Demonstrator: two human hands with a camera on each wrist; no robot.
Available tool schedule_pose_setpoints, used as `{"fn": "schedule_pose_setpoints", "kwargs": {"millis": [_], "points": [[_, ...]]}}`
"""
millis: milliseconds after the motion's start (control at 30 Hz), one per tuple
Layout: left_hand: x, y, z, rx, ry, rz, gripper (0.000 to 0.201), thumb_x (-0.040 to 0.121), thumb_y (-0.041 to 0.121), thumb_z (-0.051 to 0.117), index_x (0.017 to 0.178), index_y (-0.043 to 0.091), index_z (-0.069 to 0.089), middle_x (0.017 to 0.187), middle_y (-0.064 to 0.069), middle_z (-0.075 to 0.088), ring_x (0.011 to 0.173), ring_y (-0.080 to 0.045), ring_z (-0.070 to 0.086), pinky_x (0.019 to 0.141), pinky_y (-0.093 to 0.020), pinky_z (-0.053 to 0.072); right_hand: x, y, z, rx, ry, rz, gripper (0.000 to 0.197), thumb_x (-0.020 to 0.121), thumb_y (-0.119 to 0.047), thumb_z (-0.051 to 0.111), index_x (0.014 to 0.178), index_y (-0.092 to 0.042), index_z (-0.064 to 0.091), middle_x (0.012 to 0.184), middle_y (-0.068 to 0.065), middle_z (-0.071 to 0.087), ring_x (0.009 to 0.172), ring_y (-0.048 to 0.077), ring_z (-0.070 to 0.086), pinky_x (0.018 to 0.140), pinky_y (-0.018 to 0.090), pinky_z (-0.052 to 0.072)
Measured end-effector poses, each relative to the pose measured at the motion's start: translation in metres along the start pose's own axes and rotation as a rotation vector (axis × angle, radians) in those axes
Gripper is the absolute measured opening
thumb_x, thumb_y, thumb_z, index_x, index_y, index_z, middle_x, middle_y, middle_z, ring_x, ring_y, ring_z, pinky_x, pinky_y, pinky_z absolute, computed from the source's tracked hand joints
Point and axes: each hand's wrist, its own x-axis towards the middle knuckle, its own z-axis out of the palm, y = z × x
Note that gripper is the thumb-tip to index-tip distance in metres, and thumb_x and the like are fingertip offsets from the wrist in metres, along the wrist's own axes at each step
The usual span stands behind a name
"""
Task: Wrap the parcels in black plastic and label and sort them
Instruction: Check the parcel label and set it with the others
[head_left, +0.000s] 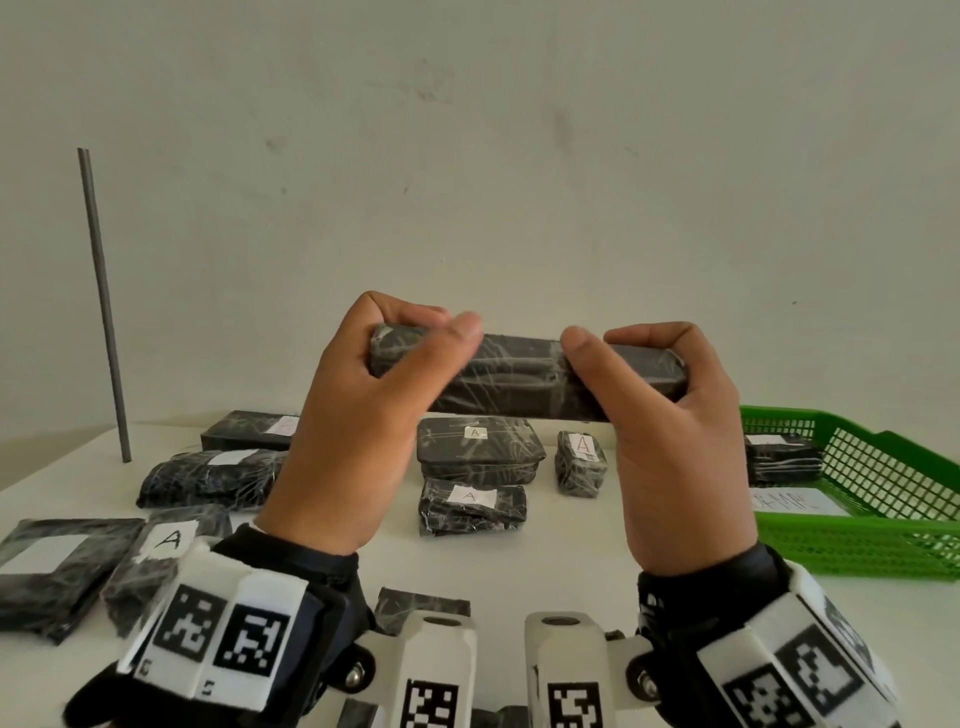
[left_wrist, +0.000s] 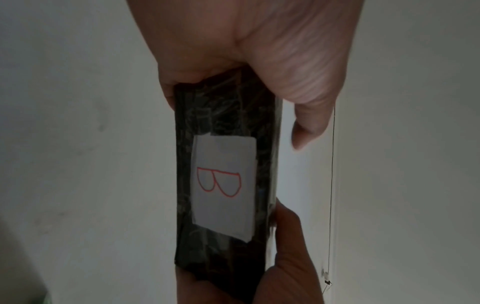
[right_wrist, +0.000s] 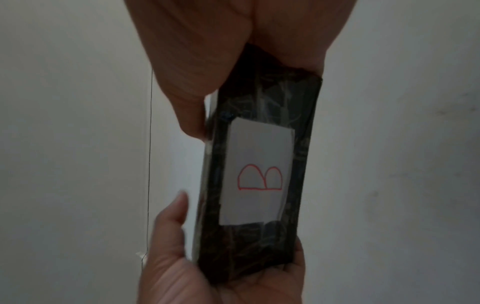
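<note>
Head view: a long black-wrapped parcel (head_left: 524, 376) is held level in the air above the table (head_left: 571, 566), in front of the pale wall (head_left: 467, 156). The left hand (head_left: 374, 415) grips its left end, fingers curled over the top and thumb along the near face. The right hand (head_left: 670, 431) grips the right end the same way. In the wrist views the far face of the parcel carries a white label (left_wrist: 224, 186) with a red "B" on it.

On the table below lie other wrapped parcels. Three near the middle (head_left: 480, 452) show labels marked "A"; two of these are stacked, the third stands just beside them to the right. More parcels lie at the left (head_left: 208, 478), one with an "A" label, others with labels I cannot read. A green basket (head_left: 883, 551) sits at the right edge with a wrapped parcel (head_left: 782, 460) inside and a sheet of paper on its floor. A grey rod (head_left: 104, 306) stands upright at the far left.
</note>
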Motion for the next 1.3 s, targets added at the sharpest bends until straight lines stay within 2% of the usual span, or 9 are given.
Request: {"fn": "schedule_pose_setpoints", "kwargs": {"millis": [100, 200, 400, 733, 900, 1033, 1133, 1200, 1300], "points": [[0.002, -0.004, -0.001, -0.043, -0.002, -0.025, 0.029, 0.069, 0.039, 0.084, 0.089, 0.028, 0.067, 0.095, 0.001, 0.075, 0.092, -0.014, 0.075, 0.081, -0.025, 0.056, 0.000, -0.004, -0.002, -0.046, -0.018, 0.008, 0.056, 0.070, -0.039, 0.097, 0.106, -0.013, 0.063, 0.083, 0.008, 0.074, 0.083, 0.033, 0.076, 0.076, 0.039, 0.062], [0.005, -0.006, -0.005, -0.120, -0.008, -0.055, 0.030, 0.061, 0.043, 0.082, 0.084, 0.032, 0.068, 0.095, 0.006, 0.075, 0.092, -0.013, 0.074, 0.086, -0.029, 0.054, -0.001, -0.010, -0.004, -0.123, -0.084, -0.027, 0.074, 0.053, -0.050, 0.089, 0.111, -0.017, 0.058, 0.076, -0.004, 0.074, 0.070, 0.016, 0.071, 0.068, 0.023, 0.059], [0.007, -0.008, -0.010, -0.161, -0.031, -0.122, 0.046, 0.055, 0.040, 0.084, 0.093, 0.024, 0.064, 0.094, 0.004, 0.077, 0.090, -0.014, 0.075, 0.079, -0.025, 0.056, 0.001, -0.011, -0.007, -0.203, -0.160, -0.015, 0.080, 0.049, -0.053, 0.090, 0.112, -0.020, 0.054, 0.071, -0.013, 0.070, 0.063, 0.000, 0.063, 0.060, 0.015, 0.051], [0.008, -0.009, -0.011, -0.195, -0.058, -0.234, 0.040, 0.070, 0.032, 0.083, 0.102, 0.019, 0.063, 0.098, -0.002, 0.077, 0.093, -0.014, 0.074, 0.081, -0.025, 0.054, 0.009, -0.004, -0.021, -0.223, -0.161, 0.028, 0.066, 0.063, -0.058, 0.081, 0.112, -0.020, 0.058, 0.084, -0.003, 0.076, 0.075, 0.017, 0.070, 0.070, 0.028, 0.057], [0.006, -0.003, -0.014, -0.284, -0.115, -0.267, 0.036, 0.081, 0.033, 0.082, 0.104, 0.013, 0.064, 0.091, 0.000, 0.078, 0.087, -0.011, 0.075, 0.073, -0.021, 0.058, 0.012, -0.002, -0.028, -0.221, -0.217, 0.079, 0.049, 0.081, -0.062, 0.066, 0.106, -0.020, 0.062, 0.076, -0.009, 0.066, 0.072, 0.011, 0.059, 0.060, 0.021, 0.051], [0.006, 0.001, -0.015, -0.335, -0.103, -0.288, 0.031, 0.087, 0.041, 0.054, 0.096, 0.015, 0.067, 0.087, 0.001, 0.076, 0.084, -0.012, 0.073, 0.078, -0.021, 0.060, 0.017, 0.003, -0.033, -0.177, -0.241, 0.123, 0.038, 0.095, -0.059, 0.058, 0.099, -0.022, 0.064, 0.081, -0.015, 0.064, 0.086, 0.007, 0.058, 0.088, 0.037, 0.045], [0.007, 0.004, -0.015, -0.348, -0.064, -0.315, 0.035, 0.084, 0.045, 0.053, 0.093, 0.015, 0.068, 0.082, 0.000, 0.074, 0.082, -0.013, 0.071, 0.086, -0.028, 0.056, 0.016, 0.004, -0.037, -0.238, -0.270, 0.072, 0.041, 0.107, -0.053, 0.045, 0.107, -0.014, 0.058, 0.087, -0.009, 0.060, 0.082, 0.001, 0.055, 0.086, 0.019, 0.044], [0.007, 0.005, -0.013, -0.378, -0.029, -0.327, 0.035, 0.084, 0.046, 0.054, 0.089, 0.014, 0.069, 0.081, -0.002, 0.072, 0.080, -0.014, 0.071, 0.089, -0.032, 0.053, 0.015, 0.004, -0.040, -0.232, -0.227, 0.059, 0.047, 0.112, -0.047, 0.033, 0.114, -0.004, 0.053, 0.102, 0.009, 0.057, 0.085, 0.013, 0.052, 0.078, 0.011, 0.041], [0.007, 0.004, -0.009, -0.374, 0.022, -0.331, 0.033, 0.084, 0.043, 0.055, 0.088, 0.014, 0.069, 0.080, -0.001, 0.072, 0.075, -0.012, 0.070, 0.083, -0.031, 0.051, 0.014, 0.002, -0.032, -0.316, -0.251, 0.025, 0.055, 0.103, -0.061, 0.030, 0.108, -0.017, 0.063, 0.110, 0.014, 0.058, 0.107, 0.026, 0.056, 0.099, 0.036, 0.045]]}}
